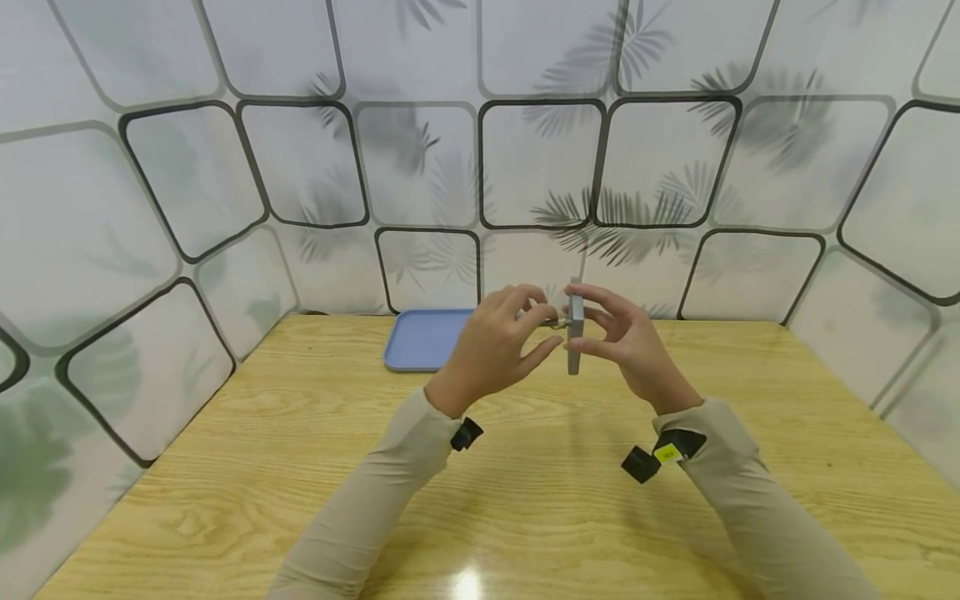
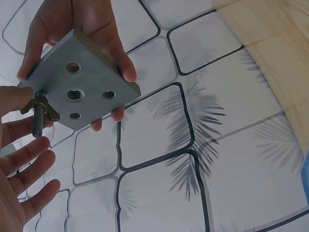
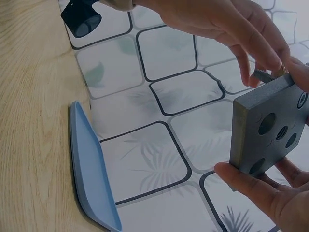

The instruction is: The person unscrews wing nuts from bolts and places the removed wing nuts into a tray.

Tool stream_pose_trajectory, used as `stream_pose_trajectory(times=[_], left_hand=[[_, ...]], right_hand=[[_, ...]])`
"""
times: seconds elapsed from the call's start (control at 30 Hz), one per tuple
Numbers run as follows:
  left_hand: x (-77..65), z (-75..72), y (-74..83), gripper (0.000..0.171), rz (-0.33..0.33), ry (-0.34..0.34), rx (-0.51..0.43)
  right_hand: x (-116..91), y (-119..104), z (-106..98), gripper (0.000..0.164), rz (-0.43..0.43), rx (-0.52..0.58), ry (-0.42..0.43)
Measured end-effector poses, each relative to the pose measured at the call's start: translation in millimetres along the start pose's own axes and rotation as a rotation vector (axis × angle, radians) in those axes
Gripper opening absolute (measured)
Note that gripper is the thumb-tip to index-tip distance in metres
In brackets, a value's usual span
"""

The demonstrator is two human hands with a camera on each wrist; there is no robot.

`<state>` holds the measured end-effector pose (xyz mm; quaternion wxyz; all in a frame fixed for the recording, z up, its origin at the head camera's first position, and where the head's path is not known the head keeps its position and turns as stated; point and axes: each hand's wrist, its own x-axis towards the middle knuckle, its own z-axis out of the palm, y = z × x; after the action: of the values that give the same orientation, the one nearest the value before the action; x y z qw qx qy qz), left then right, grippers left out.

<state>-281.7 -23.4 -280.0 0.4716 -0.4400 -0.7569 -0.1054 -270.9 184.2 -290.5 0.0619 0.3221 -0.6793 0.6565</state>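
A square grey metal plate (image 2: pixel 91 84) with several round holes, the middle one threaded, is held up above the table by my right hand (image 1: pixel 633 350), fingers and thumb gripping its edges. From a corner hole sticks a threaded bolt (image 2: pixel 37 126) carrying a brass-coloured wing nut (image 2: pixel 46 107). My left hand (image 1: pixel 491 342) pinches the wing nut between thumb and forefinger, close to the plate's face. Its other fingers spread loosely below the bolt in the left wrist view. In the head view the plate stands upright, edge-on, between both hands.
A shallow blue tray (image 1: pixel 426 340) lies at the back of the wooden table (image 1: pixel 285 467), partly behind the left hand. Patterned white cloth walls (image 1: pixel 420 167) rise behind and at both sides. Each wrist carries a small black camera.
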Motion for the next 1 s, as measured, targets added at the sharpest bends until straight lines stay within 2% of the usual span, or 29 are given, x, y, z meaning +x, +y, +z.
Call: stream_pose_trajectory(times=[0.2, 0.6, 0.83, 1.0], left_hand=[[0.3, -1.0, -0.8, 0.015, -0.008, 0.000, 0.032], [1.7, -1.0, -0.9, 0.014, -0.037, 0.096, 0.083], [3.1, 0.2, 1.6, 0.011, 0.019, 0.162, 0.111], [3.0, 0.7, 2.4, 0.007, 0.071, 0.206, 0.094]], right_hand=[[0.7, -1.4, 0.3, 0.059, 0.005, 0.012, 0.004], [0.8, -1.7, 1.1, 0.060, -0.011, 0.019, -0.014], [0.7, -0.8, 1.3, 0.060, -0.005, 0.016, -0.011], [0.6, 0.0, 1.3, 0.059, -0.007, 0.024, -0.013]])
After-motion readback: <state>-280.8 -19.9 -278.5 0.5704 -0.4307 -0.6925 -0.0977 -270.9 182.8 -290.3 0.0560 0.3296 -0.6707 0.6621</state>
